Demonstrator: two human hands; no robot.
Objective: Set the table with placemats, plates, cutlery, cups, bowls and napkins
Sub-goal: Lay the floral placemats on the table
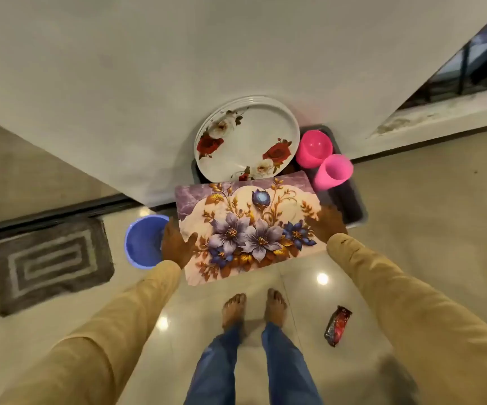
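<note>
Two hands grip the floral placemat [251, 229] at its short ends, left hand [176, 247] and right hand [328, 223] equally near, long axis crosswise, partly over the dark tub [353, 209] holding plates [246, 138] and pink cups [314, 149].

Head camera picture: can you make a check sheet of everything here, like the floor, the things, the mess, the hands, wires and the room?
Surface: shiny tiled floor; no table in view.
Job's things: floral placemat held up; stacked plates and two pink cups in a dark tub.
Clutter: red wrapper, blue bucket, grey doormat.
Hands: left hand and right hand each grip one placemat end.
Cables: nothing seen.
Surroundings: white wall, window.
</note>
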